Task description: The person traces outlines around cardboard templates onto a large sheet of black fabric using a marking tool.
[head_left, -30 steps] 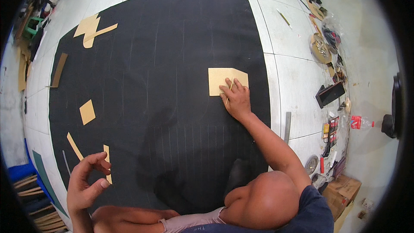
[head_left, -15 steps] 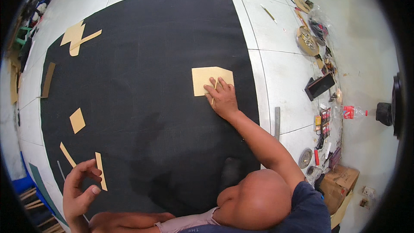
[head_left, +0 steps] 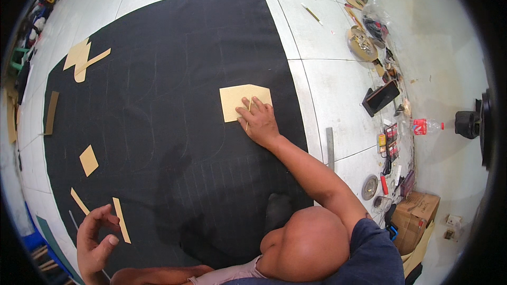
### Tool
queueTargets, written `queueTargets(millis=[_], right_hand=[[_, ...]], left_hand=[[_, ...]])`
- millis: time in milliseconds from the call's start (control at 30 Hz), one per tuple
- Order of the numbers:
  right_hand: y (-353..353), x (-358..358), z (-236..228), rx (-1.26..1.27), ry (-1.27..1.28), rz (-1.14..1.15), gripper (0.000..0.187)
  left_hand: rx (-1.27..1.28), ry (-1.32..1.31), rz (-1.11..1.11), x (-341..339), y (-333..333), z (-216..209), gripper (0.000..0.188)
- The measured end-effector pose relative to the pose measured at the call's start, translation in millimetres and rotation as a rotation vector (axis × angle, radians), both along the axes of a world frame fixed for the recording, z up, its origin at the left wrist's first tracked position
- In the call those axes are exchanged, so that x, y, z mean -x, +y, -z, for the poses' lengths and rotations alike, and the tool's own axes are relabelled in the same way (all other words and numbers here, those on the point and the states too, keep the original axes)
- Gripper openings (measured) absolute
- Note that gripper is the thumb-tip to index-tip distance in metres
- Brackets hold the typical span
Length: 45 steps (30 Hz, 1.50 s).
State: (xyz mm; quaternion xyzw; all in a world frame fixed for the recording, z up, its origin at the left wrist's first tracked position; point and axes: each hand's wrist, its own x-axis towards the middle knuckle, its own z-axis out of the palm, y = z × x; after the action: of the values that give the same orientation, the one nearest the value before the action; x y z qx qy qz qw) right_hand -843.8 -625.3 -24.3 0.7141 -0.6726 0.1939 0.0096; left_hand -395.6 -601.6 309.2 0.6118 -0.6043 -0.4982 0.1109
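Black fabric (head_left: 158,47) marked with faint pale lines lies spread over the floor. On its right part sits a flat tan card pattern piece (head_left: 232,100) with an angled top edge. My right hand (head_left: 261,124) lies over its lower right, fingertips pressing on it. A thin pale stick (head_left: 248,119) is held between those fingers; its kind is unclear. At the lower left, my left hand (head_left: 95,243) hovers empty, thumb and curled fingers apart. Beside it are two narrow tan strips, a right one (head_left: 121,219) and a left one (head_left: 79,200).
Tan diamond card (head_left: 88,161), brown strip (head_left: 52,112) and other card pieces (head_left: 78,55) lie along the fabric's left. Metal ruler (head_left: 330,148), pencil-like stick (head_left: 311,13), bowl (head_left: 362,42), black stand (head_left: 380,98), bottle (head_left: 426,126) and cardboard box (head_left: 416,219) line the right. My bent knee (head_left: 317,237) is near.
The view has shifted a little, so the fabric and floor things sit farther left. My right hand stays on the pattern piece. My left hand remains apart from the strips.
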Motion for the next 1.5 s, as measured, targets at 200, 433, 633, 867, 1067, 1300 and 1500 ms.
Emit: queueTargets(millis=[200, 433, 633, 867, 1067, 1300, 1500], right_hand=[[10.5, 17.5, -16.9, 0.046, -0.142, 0.092, 0.033], [34.3, 4.5, -25.2, 0.011, -0.170, 0.042, 0.031], [42.1, 3.2, -19.4, 0.008, -0.173, -0.002, 0.033], [40.1, -0.9, -17.9, 0.038, -0.179, -0.032, 0.034], [44.2, -4.0, -21.5, 0.043, -0.178, -0.053, 0.034], [64.9, -10.9, -27.3, -0.008, -0.238, -0.187, 0.035], [69.6, -23.9, -22.6, -0.066, -0.277, -0.296, 0.030]], left_hand=[[0.021, 0.028, -0.030, 1.4, 0.0, 9.4, 0.072], [-0.001, 0.028, -0.024, 4.0, -1.9, 0.3, 0.067], [0.004, 0.034, -0.025, 7.3, -3.8, 6.6, 0.067], [0.023, 0.032, -0.015, 4.4, -3.3, 7.5, 0.069], [0.051, 0.020, 0.009, 5.0, -2.4, 1.7, 0.057], [0.174, -0.215, -0.247, -57.8, 67.2, -49.3, 0.031], [-0.557, 0.056, 0.270, 60.8, 61.0, -46.8, 0.026]])
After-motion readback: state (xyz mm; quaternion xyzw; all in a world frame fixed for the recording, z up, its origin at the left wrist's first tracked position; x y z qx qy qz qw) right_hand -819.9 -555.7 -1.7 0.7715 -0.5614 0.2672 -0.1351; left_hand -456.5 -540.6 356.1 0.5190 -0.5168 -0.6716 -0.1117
